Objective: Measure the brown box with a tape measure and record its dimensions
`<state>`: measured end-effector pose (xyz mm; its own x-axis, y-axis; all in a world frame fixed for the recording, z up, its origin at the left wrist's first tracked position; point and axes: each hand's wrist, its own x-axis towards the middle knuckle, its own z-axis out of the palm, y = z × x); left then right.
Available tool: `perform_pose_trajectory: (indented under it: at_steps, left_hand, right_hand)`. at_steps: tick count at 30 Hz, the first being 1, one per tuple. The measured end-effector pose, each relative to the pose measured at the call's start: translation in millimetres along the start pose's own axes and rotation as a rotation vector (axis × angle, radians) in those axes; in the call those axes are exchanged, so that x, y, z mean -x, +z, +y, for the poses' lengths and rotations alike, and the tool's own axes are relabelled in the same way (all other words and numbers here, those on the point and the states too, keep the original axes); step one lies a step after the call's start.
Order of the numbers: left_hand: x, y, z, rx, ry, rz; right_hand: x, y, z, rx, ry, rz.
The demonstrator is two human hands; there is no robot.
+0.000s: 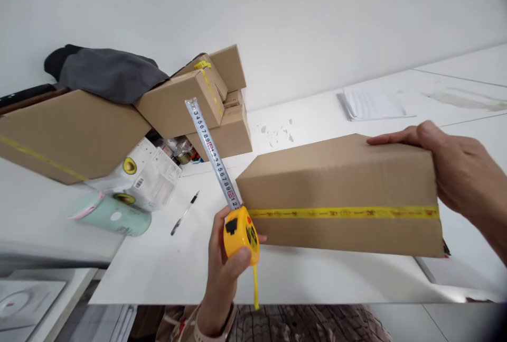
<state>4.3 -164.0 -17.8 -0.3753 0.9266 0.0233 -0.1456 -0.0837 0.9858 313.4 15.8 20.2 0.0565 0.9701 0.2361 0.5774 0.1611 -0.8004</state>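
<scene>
A yellow tape measure [241, 239] is held in the left hand [222, 273], with the fingers wrapped around the case and the thumb laid on its front. The blade [212, 151] is drawn out and aimed toward the back edge of the desk [158, 273]; whether the carton's left end is touched by it cannot be told. From the case a yellow wrist strap [255, 286] is hung, its lower end seen over the desk's front edge.

The carton [340, 188] is gripped at its right end by the right hand [459, 165], one finger being stretched along the upper edge; the other fingers are partly hidden. It is held lengthwise over the desk, between the front and back edges, and its near face is crossed by a strip of yellow packing tape [344, 212]. Whether it is borne by the desktop cannot be told.

A pen [185, 213] is seen near the desk's left edge, beside a mint-green tumbler [122, 218] and white boxes [152, 162] printed with avocados. Cardboard boxes [178, 104] are piled toward the back left corner, partly covered by dark grey cloth [111, 75]. Papers [368, 103] are laid near the back edge, beyond the carton.
</scene>
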Motion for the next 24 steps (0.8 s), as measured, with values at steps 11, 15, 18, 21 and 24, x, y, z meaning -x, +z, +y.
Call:
perform_pose_trajectory:
  at_steps: [11,15,18,21,24]
  left_hand:
    - [-11,26,-2,-0.09,0.043,0.01]
    - [7,38,-13,-0.126,0.107,-0.032]
    - [14,49,-22,-0.081,-0.018,-0.194]
    - [14,64,-29,-0.03,-0.192,-0.383]
    - [16,75,-36,-0.014,-0.312,-0.433]
  right_hand:
    - [-20,32,-8,0.02,-0.194,-0.099]
    - [-33,34,-20,0.338,-0.466,-0.048]
    - [-48,40,-31,0.472,-0.495,-0.047]
    - [-66,47,-42,0.535,-0.447,-0.082]
    - [-83,56,-51,0.553,-0.42,-0.116]
